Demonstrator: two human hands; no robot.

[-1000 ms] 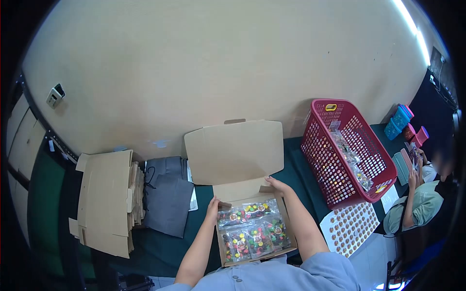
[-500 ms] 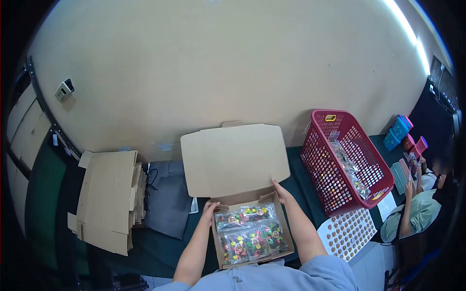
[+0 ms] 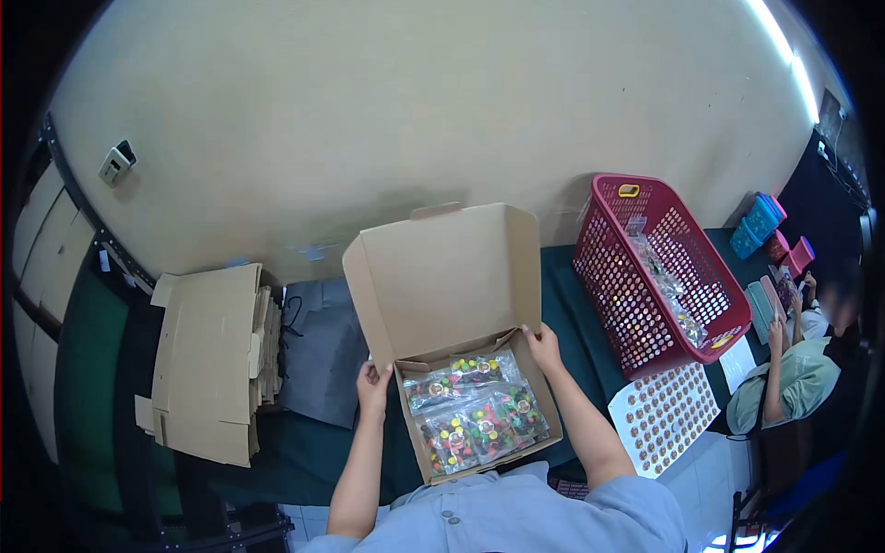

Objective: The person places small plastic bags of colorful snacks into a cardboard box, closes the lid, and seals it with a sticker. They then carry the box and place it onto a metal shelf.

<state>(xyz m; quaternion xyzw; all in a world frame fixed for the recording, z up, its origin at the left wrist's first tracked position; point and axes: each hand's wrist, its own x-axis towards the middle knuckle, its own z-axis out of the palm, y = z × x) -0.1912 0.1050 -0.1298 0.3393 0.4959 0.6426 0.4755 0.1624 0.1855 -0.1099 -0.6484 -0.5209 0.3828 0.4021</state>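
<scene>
An open cardboard box [image 3: 556,419] holds several clear bags of colourful sweets [image 3: 484,424] in front of my body. Its lid [image 3: 442,276] stands raised at the back, with the side flaps folded inward. My left hand [image 3: 373,382] grips the left side by the lid's lower corner, fingers closed on the cardboard. At the right rear corner, my right hand [image 3: 541,347] pinches the box near the lid's fold.
Flattened cardboard [image 3: 207,359] is stacked at left beside a dark grey bag [image 3: 321,350]. At right stand a red basket [image 3: 636,313] with packets inside and a sticker sheet [image 3: 664,419]. Another person [image 3: 793,387] sits at far right, near blue containers [image 3: 756,238].
The lid's side flaps have been folded inward, and the lid stands more upright. My left hand has moved left and up, to the box's outer side. The view has shifted slightly.
</scene>
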